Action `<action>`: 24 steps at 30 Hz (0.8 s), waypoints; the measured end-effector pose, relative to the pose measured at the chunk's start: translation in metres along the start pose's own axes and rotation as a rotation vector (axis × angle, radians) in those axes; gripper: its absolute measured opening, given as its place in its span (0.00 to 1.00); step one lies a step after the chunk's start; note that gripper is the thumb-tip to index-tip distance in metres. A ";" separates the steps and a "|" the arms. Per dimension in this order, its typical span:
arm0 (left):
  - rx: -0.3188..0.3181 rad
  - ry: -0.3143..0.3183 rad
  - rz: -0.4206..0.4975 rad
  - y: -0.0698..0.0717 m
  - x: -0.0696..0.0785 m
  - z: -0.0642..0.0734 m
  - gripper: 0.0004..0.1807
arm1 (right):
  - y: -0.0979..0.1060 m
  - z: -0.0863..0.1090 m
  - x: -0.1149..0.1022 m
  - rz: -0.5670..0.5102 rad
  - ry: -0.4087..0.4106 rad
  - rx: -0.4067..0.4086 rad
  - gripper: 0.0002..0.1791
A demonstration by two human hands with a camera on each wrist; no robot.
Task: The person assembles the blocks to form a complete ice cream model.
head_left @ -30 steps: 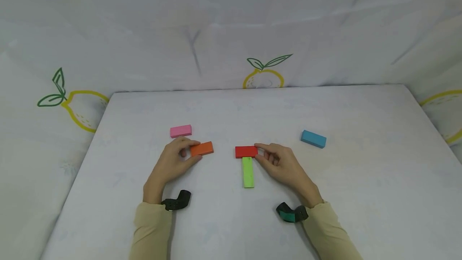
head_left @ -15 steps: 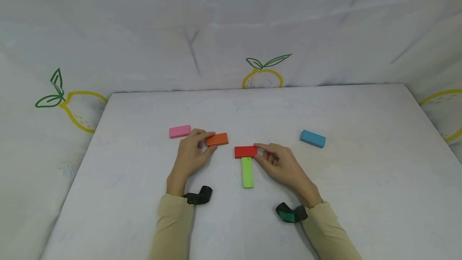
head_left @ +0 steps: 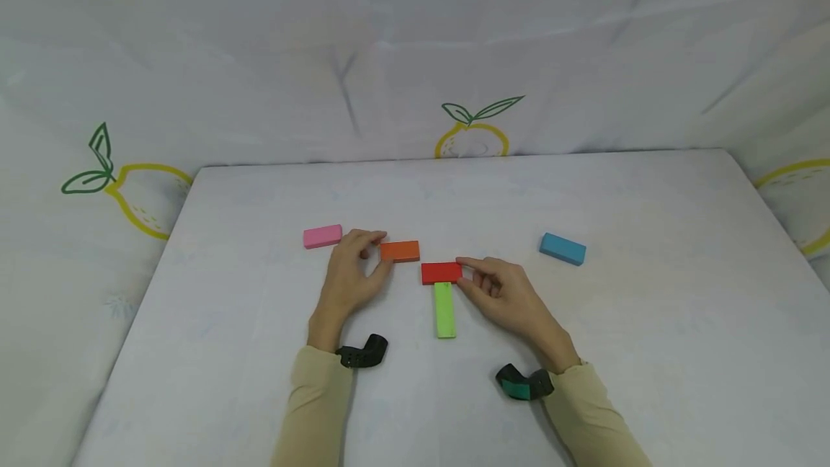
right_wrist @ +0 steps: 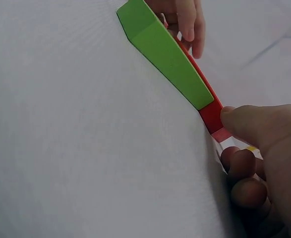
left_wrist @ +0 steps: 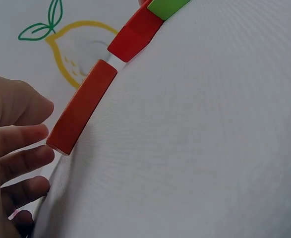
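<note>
An orange block (head_left: 400, 251) lies flat on the white table, just up and left of a red block (head_left: 441, 273). My left hand (head_left: 353, 272) is beside its left end, thumb and fingers spread. In the left wrist view a gap shows between the thumb and the orange block (left_wrist: 83, 106). My right hand (head_left: 509, 298) pinches the red block's right end between thumb and index finger; the right wrist view shows the thumb on the red block (right_wrist: 212, 116). A light green block (head_left: 444, 310) runs from the red block's near side toward me, forming a T shape.
A pink block (head_left: 323, 236) lies just left of my left fingers. Farther right is a blue block (head_left: 563, 248), set at a slant. Behind the table (head_left: 648, 352) hangs a white cloth (head_left: 259, 78) with lemon prints.
My left hand has carried the orange block right and slightly away from me, close to the red block, then let go of it. The right hand has held still.
</note>
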State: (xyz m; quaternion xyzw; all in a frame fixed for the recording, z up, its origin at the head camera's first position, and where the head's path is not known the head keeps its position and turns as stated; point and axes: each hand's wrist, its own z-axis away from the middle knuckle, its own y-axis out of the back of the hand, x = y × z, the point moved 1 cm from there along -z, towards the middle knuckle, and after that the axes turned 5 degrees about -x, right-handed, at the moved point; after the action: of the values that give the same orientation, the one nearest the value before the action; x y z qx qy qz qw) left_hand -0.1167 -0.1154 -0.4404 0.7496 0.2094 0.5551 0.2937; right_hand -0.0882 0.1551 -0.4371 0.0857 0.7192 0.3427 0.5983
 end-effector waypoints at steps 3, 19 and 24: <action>0.015 0.004 0.012 0.000 0.000 0.000 0.17 | 0.000 0.000 0.000 0.003 0.002 0.000 0.20; 0.014 -0.065 -0.001 -0.001 -0.001 0.001 0.13 | 0.001 -0.002 -0.002 -0.020 0.006 0.005 0.19; 0.013 -0.085 -0.005 -0.002 -0.001 0.000 0.13 | 0.001 -0.002 -0.001 -0.012 0.014 0.011 0.19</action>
State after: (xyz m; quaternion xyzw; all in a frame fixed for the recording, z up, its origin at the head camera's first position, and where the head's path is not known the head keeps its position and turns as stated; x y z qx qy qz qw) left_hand -0.1166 -0.1147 -0.4423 0.7739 0.2020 0.5205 0.2990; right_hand -0.0898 0.1542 -0.4354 0.0820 0.7258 0.3359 0.5947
